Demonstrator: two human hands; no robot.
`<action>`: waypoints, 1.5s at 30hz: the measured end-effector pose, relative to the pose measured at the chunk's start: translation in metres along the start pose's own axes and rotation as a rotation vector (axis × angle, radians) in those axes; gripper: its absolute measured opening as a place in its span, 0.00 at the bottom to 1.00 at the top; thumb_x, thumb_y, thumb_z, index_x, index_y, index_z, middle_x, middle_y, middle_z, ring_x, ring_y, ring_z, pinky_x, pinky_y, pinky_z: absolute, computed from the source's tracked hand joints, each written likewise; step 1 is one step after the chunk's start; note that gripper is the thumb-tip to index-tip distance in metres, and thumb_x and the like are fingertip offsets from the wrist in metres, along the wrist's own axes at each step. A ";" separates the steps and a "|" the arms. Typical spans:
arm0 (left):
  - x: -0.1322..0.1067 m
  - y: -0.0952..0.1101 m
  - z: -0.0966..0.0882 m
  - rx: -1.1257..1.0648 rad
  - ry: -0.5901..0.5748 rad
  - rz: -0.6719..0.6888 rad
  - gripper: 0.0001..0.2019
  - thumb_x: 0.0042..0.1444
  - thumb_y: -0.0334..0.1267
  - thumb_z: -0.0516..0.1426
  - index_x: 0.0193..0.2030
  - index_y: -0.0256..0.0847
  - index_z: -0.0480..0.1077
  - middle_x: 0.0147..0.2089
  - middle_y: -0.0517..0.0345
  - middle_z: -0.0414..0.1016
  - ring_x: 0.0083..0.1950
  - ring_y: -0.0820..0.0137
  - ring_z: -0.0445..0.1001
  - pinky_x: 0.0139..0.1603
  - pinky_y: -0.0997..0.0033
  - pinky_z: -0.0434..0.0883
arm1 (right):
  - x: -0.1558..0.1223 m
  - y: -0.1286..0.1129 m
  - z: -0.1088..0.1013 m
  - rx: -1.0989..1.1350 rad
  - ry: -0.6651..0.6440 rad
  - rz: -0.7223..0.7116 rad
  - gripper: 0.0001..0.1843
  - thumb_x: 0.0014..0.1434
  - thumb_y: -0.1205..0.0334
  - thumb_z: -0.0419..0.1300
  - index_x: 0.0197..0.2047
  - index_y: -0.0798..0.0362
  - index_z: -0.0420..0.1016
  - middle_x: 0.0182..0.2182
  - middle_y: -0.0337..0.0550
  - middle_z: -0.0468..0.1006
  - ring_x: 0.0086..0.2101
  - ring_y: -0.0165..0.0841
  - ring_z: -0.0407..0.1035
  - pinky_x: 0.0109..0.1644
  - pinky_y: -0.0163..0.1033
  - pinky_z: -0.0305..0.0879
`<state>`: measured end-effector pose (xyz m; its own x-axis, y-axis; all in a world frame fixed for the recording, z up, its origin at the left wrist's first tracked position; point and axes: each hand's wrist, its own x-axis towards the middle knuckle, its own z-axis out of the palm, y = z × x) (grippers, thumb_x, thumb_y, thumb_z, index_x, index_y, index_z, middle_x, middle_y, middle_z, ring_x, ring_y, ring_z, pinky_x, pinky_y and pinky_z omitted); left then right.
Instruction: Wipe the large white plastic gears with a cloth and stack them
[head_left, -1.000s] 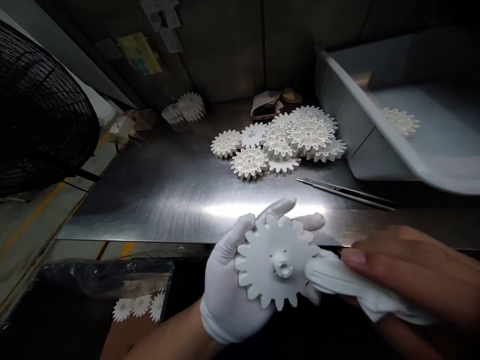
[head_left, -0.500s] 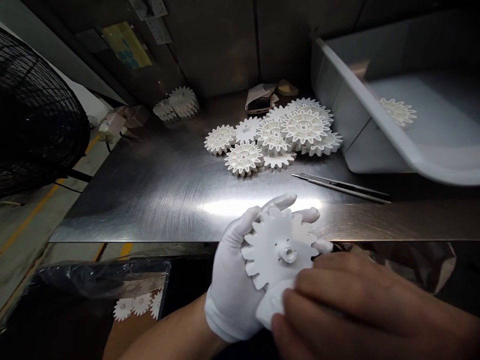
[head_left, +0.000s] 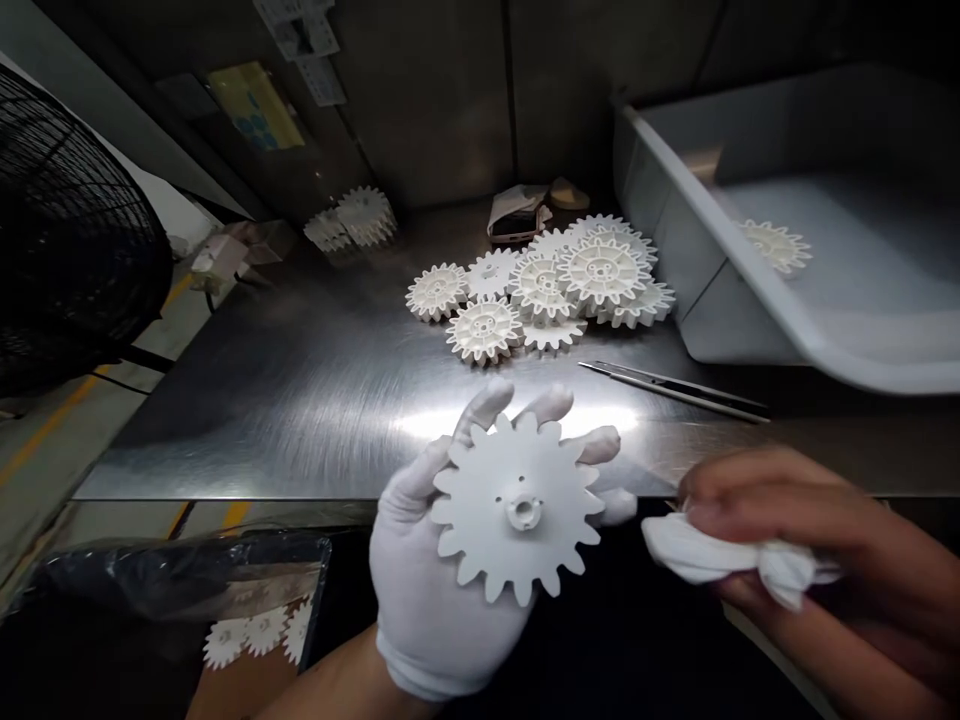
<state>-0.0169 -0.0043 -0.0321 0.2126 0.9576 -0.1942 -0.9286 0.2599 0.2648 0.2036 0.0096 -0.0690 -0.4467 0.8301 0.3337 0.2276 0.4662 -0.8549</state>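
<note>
My left hand (head_left: 431, 580), in a white glove, holds a white plastic gear (head_left: 484, 490) on its palm. The fingers are spread behind the gear's teeth, and its hub side faces up. Off to the right, my bare right hand (head_left: 810, 510) pinches a crumpled white cloth (head_left: 697, 548), apart from the gear and somewhat blurred. Beyond the hands, a pile of similar gears (head_left: 600, 270) lies on the steel table (head_left: 300, 400). Between pile and hands rests a slim silver-and-black tool (head_left: 675, 388) with a pointed tip, perhaps a craft knife.
A grey plastic bin (head_left: 720, 240) stands at the right with one gear (head_left: 776, 247) inside. Stacked gears (head_left: 364, 215) sit at the back left. Below the table's front edge, a lined box (head_left: 247, 690) holds several gears. A black fan (head_left: 75, 230) stands far left.
My right hand and the cloth have moved off the gear to the right. My left hand has shifted slightly left with the gear, which now shows whole. The view has tilted a little.
</note>
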 end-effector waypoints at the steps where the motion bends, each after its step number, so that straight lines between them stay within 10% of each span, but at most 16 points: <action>1: 0.001 -0.001 0.001 0.006 0.013 0.005 0.20 0.63 0.49 0.40 0.49 0.49 0.69 0.55 0.51 0.68 0.55 0.47 0.68 0.52 0.39 0.65 | -0.002 0.001 0.001 0.077 -0.021 0.098 0.14 0.59 0.65 0.60 0.48 0.43 0.70 0.42 0.42 0.74 0.44 0.40 0.71 0.39 0.36 0.73; 8: 0.001 -0.003 0.002 0.029 0.079 0.021 0.22 0.61 0.58 0.44 0.48 0.51 0.69 0.54 0.55 0.71 0.55 0.47 0.68 0.55 0.41 0.65 | 0.002 -0.011 0.011 0.529 -0.217 0.549 0.07 0.61 0.55 0.59 0.44 0.40 0.71 0.47 0.40 0.76 0.53 0.42 0.68 0.46 0.38 0.72; 28: -0.002 -0.005 -0.014 -0.025 -0.138 -0.015 0.22 0.61 0.43 0.43 0.58 0.52 0.68 0.65 0.58 0.64 0.68 0.52 0.55 0.67 0.44 0.49 | 0.010 -0.024 0.013 0.574 -0.126 0.549 0.08 0.54 0.61 0.65 0.38 0.41 0.76 0.43 0.37 0.76 0.42 0.34 0.72 0.40 0.30 0.69; 32: -0.004 -0.001 -0.010 0.167 -0.103 -0.175 0.18 0.62 0.37 0.46 0.50 0.42 0.74 0.55 0.49 0.73 0.59 0.55 0.69 0.60 0.53 0.63 | 0.007 -0.017 0.000 0.425 -0.127 0.562 0.07 0.55 0.58 0.64 0.40 0.42 0.76 0.40 0.39 0.76 0.39 0.34 0.73 0.36 0.30 0.71; 38: -0.003 0.000 -0.013 0.643 0.115 -0.470 0.14 0.61 0.36 0.52 0.43 0.29 0.76 0.29 0.44 0.78 0.26 0.67 0.76 0.23 0.78 0.70 | 0.011 -0.010 -0.013 0.343 -0.229 0.591 0.11 0.58 0.53 0.62 0.45 0.43 0.74 0.43 0.42 0.77 0.45 0.42 0.72 0.33 0.33 0.72; 45: -0.004 -0.005 -0.001 0.657 0.215 -0.222 0.10 0.60 0.34 0.55 0.36 0.33 0.76 0.30 0.50 0.77 0.27 0.69 0.75 0.26 0.75 0.71 | 0.012 0.000 -0.016 0.173 0.111 0.396 0.08 0.60 0.57 0.61 0.45 0.40 0.73 0.45 0.37 0.75 0.48 0.35 0.70 0.46 0.32 0.69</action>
<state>-0.0136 -0.0099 -0.0330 0.2474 0.8456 -0.4730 -0.4817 0.5309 0.6972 0.2115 0.0245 -0.0583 -0.2568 0.9665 0.0000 0.2097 0.0557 -0.9762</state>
